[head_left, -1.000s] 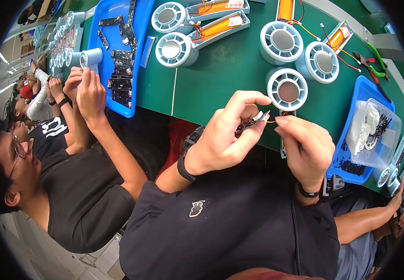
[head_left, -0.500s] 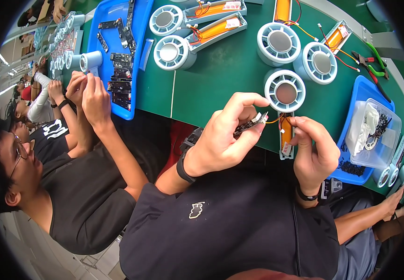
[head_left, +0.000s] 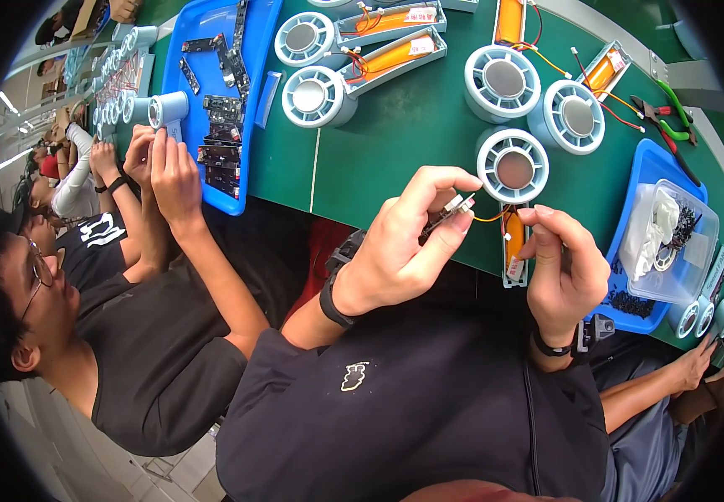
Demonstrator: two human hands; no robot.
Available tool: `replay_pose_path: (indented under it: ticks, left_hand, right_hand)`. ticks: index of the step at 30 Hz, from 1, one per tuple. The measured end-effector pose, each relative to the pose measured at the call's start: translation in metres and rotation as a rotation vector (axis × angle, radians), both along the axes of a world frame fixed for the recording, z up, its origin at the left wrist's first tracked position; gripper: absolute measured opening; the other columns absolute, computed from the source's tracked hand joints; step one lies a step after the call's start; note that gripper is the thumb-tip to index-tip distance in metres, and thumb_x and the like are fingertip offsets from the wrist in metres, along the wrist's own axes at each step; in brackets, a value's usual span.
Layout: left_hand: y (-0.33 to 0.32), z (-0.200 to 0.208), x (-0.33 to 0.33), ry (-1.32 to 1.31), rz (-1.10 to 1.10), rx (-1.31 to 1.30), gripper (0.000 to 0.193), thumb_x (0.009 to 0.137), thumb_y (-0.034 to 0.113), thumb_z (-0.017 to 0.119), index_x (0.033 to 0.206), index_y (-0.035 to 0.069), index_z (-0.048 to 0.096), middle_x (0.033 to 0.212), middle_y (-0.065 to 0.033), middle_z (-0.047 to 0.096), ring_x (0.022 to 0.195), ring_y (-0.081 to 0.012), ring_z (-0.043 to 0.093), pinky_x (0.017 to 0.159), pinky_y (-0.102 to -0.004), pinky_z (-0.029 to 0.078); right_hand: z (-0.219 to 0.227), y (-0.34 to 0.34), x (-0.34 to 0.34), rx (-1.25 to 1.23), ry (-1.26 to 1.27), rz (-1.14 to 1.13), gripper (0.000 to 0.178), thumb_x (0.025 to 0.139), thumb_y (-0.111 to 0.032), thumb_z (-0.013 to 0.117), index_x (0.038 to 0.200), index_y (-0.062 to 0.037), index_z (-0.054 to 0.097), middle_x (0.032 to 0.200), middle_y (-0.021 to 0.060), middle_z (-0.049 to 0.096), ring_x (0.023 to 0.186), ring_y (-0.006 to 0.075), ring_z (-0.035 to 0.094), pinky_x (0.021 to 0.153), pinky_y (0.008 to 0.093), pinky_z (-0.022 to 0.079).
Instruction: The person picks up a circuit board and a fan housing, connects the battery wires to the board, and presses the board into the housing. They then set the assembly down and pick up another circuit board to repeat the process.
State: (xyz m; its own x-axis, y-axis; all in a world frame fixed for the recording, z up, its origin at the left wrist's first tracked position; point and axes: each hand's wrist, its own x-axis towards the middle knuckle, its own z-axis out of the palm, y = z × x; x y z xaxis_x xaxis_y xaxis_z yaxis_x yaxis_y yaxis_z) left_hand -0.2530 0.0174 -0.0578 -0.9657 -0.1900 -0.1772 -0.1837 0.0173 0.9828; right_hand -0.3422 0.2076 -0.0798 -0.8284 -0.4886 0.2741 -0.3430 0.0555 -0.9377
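My left hand [head_left: 408, 238] pinches a small dark circuit board [head_left: 439, 224] that has a white connector [head_left: 462, 206] at its upper end. From the connector side, a thin yellow wire [head_left: 489, 219] runs toward an orange battery pack [head_left: 513, 234] in a pale blue housing at the table's near edge. My right hand [head_left: 567, 259] is beside that battery, fingers curled and pressed together; whatever lies between its fingertips is hidden. Just beyond both hands stands a light blue round unit [head_left: 513, 170] with a spoked ring and a brownish centre.
More round units [head_left: 502, 79] with battery housings stand farther back. A blue tray of circuit boards [head_left: 249, 100] is at left. At right are pliers [head_left: 673, 125] and another blue tray [head_left: 640, 163] holding a clear box [head_left: 688, 251]. A co-worker [head_left: 144, 335] sits close on my left.
My right thumb and fingertips have shifted slightly beside the battery. The board in my left hand has tilted a little. The view has moved slightly.
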Motion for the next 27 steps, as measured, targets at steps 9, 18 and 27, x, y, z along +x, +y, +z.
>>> replay_pose_path:
  ticks: [9,18,27]
  left_hand:
    - [0.002,0.005,0.001,-0.009,0.032,0.029,0.029,0.102,0.0,0.056,0.131,0.0,0.053,0.085,-0.0006,0.057,0.073,-0.006,0.052,0.067,-0.0228,0.043]
    - [0.002,0.008,-0.002,0.037,-0.014,-0.034,0.025,0.102,0.001,0.057,0.127,-0.001,0.056,0.079,-0.0013,0.057,0.069,-0.0062,0.05,0.063,-0.026,0.041]
    - [-0.001,0.007,-0.003,0.064,0.0,-0.035,0.023,0.102,0.002,0.057,0.124,-0.001,0.057,0.079,-0.0028,0.058,0.068,-0.0072,0.05,0.063,-0.0267,0.041]
  right_hand:
    - [-0.005,-0.002,0.003,-0.048,-0.037,0.038,0.019,0.102,0.006,0.058,0.119,0.0052,0.066,0.101,0.0176,0.075,0.065,0.0111,0.063,0.058,0.0226,0.051]
    - [0.005,-0.003,0.006,-0.131,-0.213,0.025,0.019,0.101,0.006,0.058,0.118,0.0041,0.066,0.104,0.017,0.075,0.072,0.0129,0.066,0.065,0.0232,0.053]
    - [0.011,-0.007,-0.003,0.115,0.075,0.155,0.017,0.095,0.005,0.067,0.112,0.0047,0.069,0.093,0.014,0.076,0.083,0.0204,0.075,0.077,0.0294,0.057]
